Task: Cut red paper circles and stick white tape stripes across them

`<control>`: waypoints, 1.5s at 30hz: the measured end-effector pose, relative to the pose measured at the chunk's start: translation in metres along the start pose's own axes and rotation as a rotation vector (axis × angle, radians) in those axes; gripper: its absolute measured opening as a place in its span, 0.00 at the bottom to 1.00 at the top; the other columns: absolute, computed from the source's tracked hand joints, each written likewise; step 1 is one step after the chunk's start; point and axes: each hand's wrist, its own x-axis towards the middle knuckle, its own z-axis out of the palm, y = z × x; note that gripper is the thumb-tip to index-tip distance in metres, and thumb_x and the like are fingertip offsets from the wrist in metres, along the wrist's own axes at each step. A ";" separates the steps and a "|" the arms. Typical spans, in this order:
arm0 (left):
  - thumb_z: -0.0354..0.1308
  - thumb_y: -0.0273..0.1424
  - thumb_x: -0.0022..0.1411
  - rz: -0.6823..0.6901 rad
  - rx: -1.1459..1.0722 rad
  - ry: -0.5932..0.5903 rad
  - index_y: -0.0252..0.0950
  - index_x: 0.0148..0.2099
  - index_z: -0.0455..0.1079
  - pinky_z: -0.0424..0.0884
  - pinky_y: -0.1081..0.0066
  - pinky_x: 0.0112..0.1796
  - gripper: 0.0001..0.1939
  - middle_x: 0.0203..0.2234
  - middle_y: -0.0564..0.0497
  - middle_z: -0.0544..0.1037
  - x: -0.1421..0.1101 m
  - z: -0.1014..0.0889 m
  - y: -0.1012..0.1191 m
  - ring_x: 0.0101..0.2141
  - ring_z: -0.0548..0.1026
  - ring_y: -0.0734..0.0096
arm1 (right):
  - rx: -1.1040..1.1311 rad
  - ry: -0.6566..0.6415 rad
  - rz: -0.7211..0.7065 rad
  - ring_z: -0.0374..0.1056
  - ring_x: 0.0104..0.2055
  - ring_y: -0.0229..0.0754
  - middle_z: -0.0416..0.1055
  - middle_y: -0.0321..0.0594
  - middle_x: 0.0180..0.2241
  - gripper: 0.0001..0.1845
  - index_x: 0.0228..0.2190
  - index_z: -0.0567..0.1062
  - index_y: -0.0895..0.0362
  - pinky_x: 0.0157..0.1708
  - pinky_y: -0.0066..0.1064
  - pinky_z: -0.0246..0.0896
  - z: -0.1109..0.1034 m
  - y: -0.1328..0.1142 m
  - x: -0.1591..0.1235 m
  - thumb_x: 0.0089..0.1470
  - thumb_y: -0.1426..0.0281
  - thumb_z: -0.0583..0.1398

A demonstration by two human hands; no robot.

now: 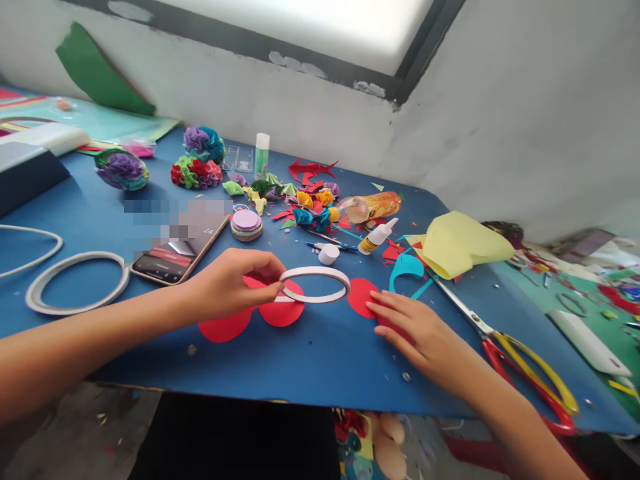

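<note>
My left hand (240, 287) pinches the near-left side of a thin white tape roll (320, 299), held a little above the table. Below the roll lies a red paper circle (281, 315), with a narrow white strip across its upper part. A larger red circle (225, 328) is partly covered by that hand. On the right, my right hand (417, 330) rests with fingers stretched out, its fingertips at the edge of another red paper circle (363, 297). More red paper shows beneath those fingers; its full outline is hidden.
Scissors (485, 327) with red and yellow handles lie beyond my right hand. Behind the tape stand a glue bottle (379, 236), white cap (329, 254) and glue stick (262, 157). A phone (183, 253) and larger white roll (77, 283) are left. Paper flowers (197, 172) sit farther back.
</note>
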 end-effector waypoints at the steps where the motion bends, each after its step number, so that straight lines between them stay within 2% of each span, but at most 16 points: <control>1: 0.58 0.33 0.59 -0.012 -0.017 -0.002 0.33 0.38 0.72 0.74 0.76 0.37 0.08 0.30 0.52 0.80 0.000 0.000 -0.001 0.31 0.78 0.74 | 0.001 -0.009 -0.028 0.65 0.56 0.54 0.70 0.49 0.53 0.21 0.50 0.73 0.58 0.50 0.52 0.66 0.001 -0.005 0.004 0.63 0.63 0.49; 6: 0.58 0.34 0.60 -0.041 -0.062 -0.003 0.32 0.38 0.71 0.75 0.74 0.37 0.10 0.30 0.50 0.80 0.001 0.000 -0.002 0.32 0.78 0.72 | 0.089 -0.048 -0.115 0.63 0.58 0.52 0.68 0.49 0.55 0.18 0.52 0.71 0.56 0.52 0.52 0.63 -0.002 -0.026 0.023 0.63 0.65 0.53; 10: 0.58 0.32 0.59 -0.020 -0.017 -0.015 0.32 0.37 0.71 0.74 0.74 0.36 0.08 0.30 0.51 0.80 0.000 0.000 -0.002 0.31 0.78 0.73 | 0.146 -0.088 -0.167 0.62 0.59 0.50 0.68 0.48 0.56 0.19 0.53 0.69 0.56 0.55 0.50 0.61 -0.001 -0.035 0.034 0.62 0.66 0.54; 20: 0.57 0.28 0.58 0.035 0.049 -0.081 0.34 0.36 0.70 0.71 0.76 0.34 0.03 0.28 0.54 0.78 0.001 0.004 -0.005 0.30 0.75 0.76 | 0.159 -0.069 -0.207 0.64 0.57 0.48 0.70 0.49 0.54 0.18 0.52 0.68 0.58 0.56 0.49 0.58 0.003 -0.036 0.036 0.62 0.67 0.53; 27: 0.57 0.28 0.59 0.061 0.064 -0.081 0.34 0.36 0.71 0.70 0.76 0.34 0.04 0.28 0.54 0.78 0.001 0.004 -0.005 0.29 0.74 0.76 | 0.169 -0.051 -0.210 0.64 0.57 0.49 0.71 0.49 0.52 0.17 0.52 0.69 0.57 0.55 0.50 0.59 0.007 -0.036 0.036 0.62 0.67 0.54; 29: 0.57 0.29 0.59 0.067 0.066 -0.082 0.34 0.36 0.71 0.70 0.76 0.34 0.04 0.28 0.54 0.78 0.000 0.004 -0.005 0.29 0.74 0.76 | 0.176 0.007 -0.203 0.66 0.55 0.49 0.72 0.49 0.50 0.15 0.49 0.70 0.56 0.54 0.50 0.60 0.006 -0.034 0.035 0.62 0.67 0.54; 32: 0.57 0.28 0.59 0.074 0.072 -0.086 0.34 0.36 0.71 0.71 0.76 0.34 0.04 0.28 0.54 0.78 0.000 0.004 -0.005 0.29 0.74 0.76 | 0.245 0.195 -0.127 0.70 0.48 0.47 0.74 0.48 0.44 0.11 0.44 0.72 0.55 0.48 0.44 0.67 -0.001 -0.032 0.036 0.62 0.68 0.54; 35: 0.56 0.29 0.58 0.067 0.075 -0.084 0.34 0.35 0.71 0.71 0.75 0.33 0.04 0.27 0.54 0.78 0.000 0.003 -0.005 0.29 0.74 0.75 | 0.353 0.298 -0.066 0.71 0.47 0.44 0.73 0.46 0.44 0.16 0.49 0.67 0.54 0.46 0.38 0.69 -0.010 -0.031 0.043 0.60 0.66 0.57; 37: 0.56 0.29 0.59 0.054 0.073 -0.084 0.34 0.35 0.71 0.71 0.75 0.33 0.04 0.27 0.53 0.78 0.000 0.003 -0.004 0.29 0.74 0.75 | 0.408 0.271 -0.102 0.70 0.49 0.42 0.72 0.45 0.48 0.23 0.56 0.61 0.53 0.48 0.36 0.67 -0.015 -0.031 0.050 0.60 0.67 0.57; 39: 0.56 0.30 0.59 0.049 0.070 -0.087 0.34 0.35 0.70 0.71 0.75 0.34 0.04 0.27 0.53 0.78 0.000 0.003 -0.004 0.29 0.74 0.75 | 0.432 0.229 -0.180 0.68 0.51 0.40 0.70 0.43 0.51 0.26 0.59 0.58 0.50 0.49 0.33 0.66 -0.018 -0.032 0.058 0.61 0.72 0.55; 42: 0.56 0.30 0.60 0.045 0.054 -0.093 0.34 0.36 0.70 0.71 0.74 0.34 0.05 0.28 0.52 0.78 0.000 0.004 -0.005 0.30 0.75 0.74 | 0.421 0.193 -0.293 0.68 0.50 0.37 0.70 0.41 0.49 0.25 0.58 0.61 0.49 0.47 0.28 0.65 -0.022 -0.034 0.067 0.62 0.79 0.52; 45: 0.56 0.31 0.60 0.035 0.040 -0.096 0.34 0.36 0.70 0.72 0.73 0.35 0.05 0.28 0.52 0.78 0.000 0.004 -0.007 0.30 0.75 0.74 | 0.407 0.182 -0.350 0.69 0.45 0.36 0.71 0.42 0.45 0.23 0.55 0.64 0.50 0.41 0.27 0.67 -0.026 -0.035 0.072 0.61 0.80 0.52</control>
